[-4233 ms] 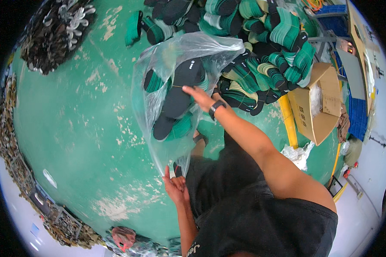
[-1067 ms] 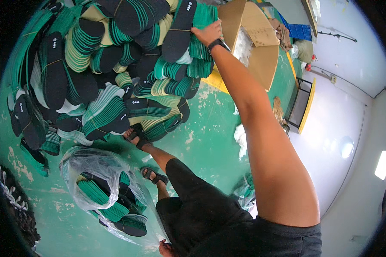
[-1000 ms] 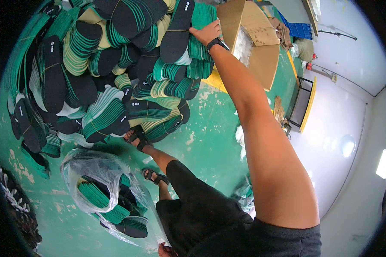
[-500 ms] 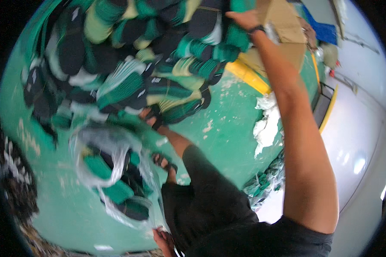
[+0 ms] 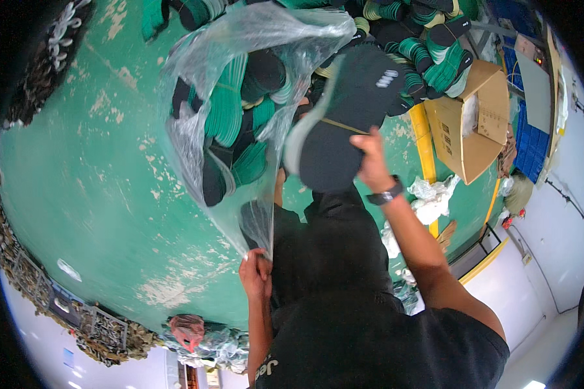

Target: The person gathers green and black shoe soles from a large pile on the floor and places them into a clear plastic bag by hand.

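My right hand point(image 5: 372, 165) grips a thick banded bundle of insoles point(image 5: 334, 146), black on top with pale edges, raised beside the mouth of a clear plastic bag point(image 5: 198, 162). The fingers of my left hand point(image 5: 256, 272) are closed on the bag's near edge, pulling the film taut. Inside the bag lie several bundles of green and black insoles point(image 5: 226, 107). Beyond my raised bundle, a heap of similar insole bundles point(image 5: 428, 55) covers the floor. The far fingers of my right hand are hidden under the bundle.
An open cardboard box point(image 5: 457, 129) stands at the right behind a yellow strip point(image 5: 424, 146). White plastic film point(image 5: 431, 198) lies near it on the green floor point(image 5: 110, 194). A dark pile point(image 5: 45, 61) sits far left, with filled bags point(image 5: 204, 337) at the lower left.
My right hand, earlier stretched over the heap at the far right, is now close to the bag with an insole bundle. My left hand still grips the bag. The view has turned.
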The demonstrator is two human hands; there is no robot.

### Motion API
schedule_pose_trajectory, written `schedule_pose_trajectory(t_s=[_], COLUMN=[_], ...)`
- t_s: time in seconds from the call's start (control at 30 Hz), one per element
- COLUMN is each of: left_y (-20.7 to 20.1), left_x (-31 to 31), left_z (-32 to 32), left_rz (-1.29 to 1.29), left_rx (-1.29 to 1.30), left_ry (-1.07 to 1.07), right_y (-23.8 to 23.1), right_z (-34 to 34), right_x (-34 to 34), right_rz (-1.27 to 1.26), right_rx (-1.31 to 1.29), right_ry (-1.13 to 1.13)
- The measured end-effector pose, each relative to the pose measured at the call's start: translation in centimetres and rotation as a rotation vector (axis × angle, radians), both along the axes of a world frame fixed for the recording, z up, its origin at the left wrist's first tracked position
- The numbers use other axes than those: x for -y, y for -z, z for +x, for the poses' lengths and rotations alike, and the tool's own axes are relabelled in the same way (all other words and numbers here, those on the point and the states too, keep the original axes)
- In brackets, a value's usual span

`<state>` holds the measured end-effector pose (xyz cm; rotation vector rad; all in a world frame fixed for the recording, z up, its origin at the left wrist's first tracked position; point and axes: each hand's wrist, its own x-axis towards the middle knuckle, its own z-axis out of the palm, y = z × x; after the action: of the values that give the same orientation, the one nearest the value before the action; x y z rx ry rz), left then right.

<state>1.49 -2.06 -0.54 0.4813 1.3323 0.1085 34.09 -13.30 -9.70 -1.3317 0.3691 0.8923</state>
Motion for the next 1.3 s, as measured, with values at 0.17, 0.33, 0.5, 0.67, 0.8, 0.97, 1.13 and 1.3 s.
schedule_pose_trajectory(t_s=[0.17, 0.33, 0.5, 0.67, 0.8, 0.97, 1.13, 1.3], left_y=[-0.1, -1.5, -0.7, -0.7, 0.4, 1.4, -5.6, -12.2], left_x=[1.0, 0.8, 1.3, 1.5, 3.6, 6.1, 0.5, -5.5], left_z=[0.0, 0.6, -1.9, -2.2, -1.6, -6.2, -5.9, -5.2], left_rz=[-0.028, 0.018, 0.067, 0.056, 0.109, 0.252, 0.471, 0.409], left_rx=[0.136, 0.148, 0.165, 0.290, 0.234, 0.008, -0.142, -0.183], left_ry=[-0.235, -0.317, -0.281, -0.305, -0.378, -0.066, -0.303, -0.444], right_y=[1.1, 6.2, 5.6, 6.9, 4.3, -2.6, -13.4, -15.9], right_z=[-9.7, -13.4, -5.3, 13.9, 6.8, -3.4, 1.3, 2.8], right_x=[-9.7, -10.4, -9.0, -12.5, -14.3, -7.4, -10.6, -15.3], right_rz=[0.147, -0.695, -0.730, -0.664, -0.253, -0.089, -0.112, -0.002], right_rx=[-0.123, 0.255, 1.067, 1.678, 1.198, 0.832, 0.746, 1.048], right_ry=[-0.100, -0.937, -0.482, -0.567, -1.093, -0.916, -0.976, -1.106])
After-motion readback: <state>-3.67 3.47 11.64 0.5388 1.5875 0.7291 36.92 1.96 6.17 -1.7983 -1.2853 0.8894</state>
